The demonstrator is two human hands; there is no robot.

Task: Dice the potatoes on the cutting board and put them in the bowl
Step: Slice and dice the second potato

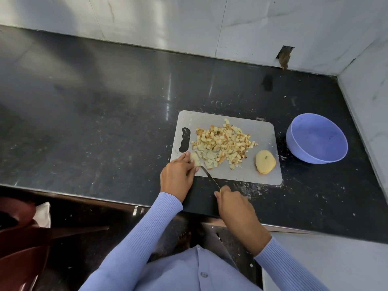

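Observation:
A grey cutting board (262, 135) lies on the black counter. A heap of diced potato (224, 141) covers its middle. A peeled potato half (265, 161) sits at the board's near right corner. My left hand (177, 175) presses a pale potato piece (195, 159) down at the board's near left corner. My right hand (233, 203) grips the handle of a knife (210, 177), whose blade tip touches the board beside that piece. An empty blue bowl (316, 138) stands just right of the board.
The black counter (105, 122) stretches far to the left and ends at white tiled walls behind and on the right. A dark red plastic chair (23, 238) stands below the counter's front edge at left.

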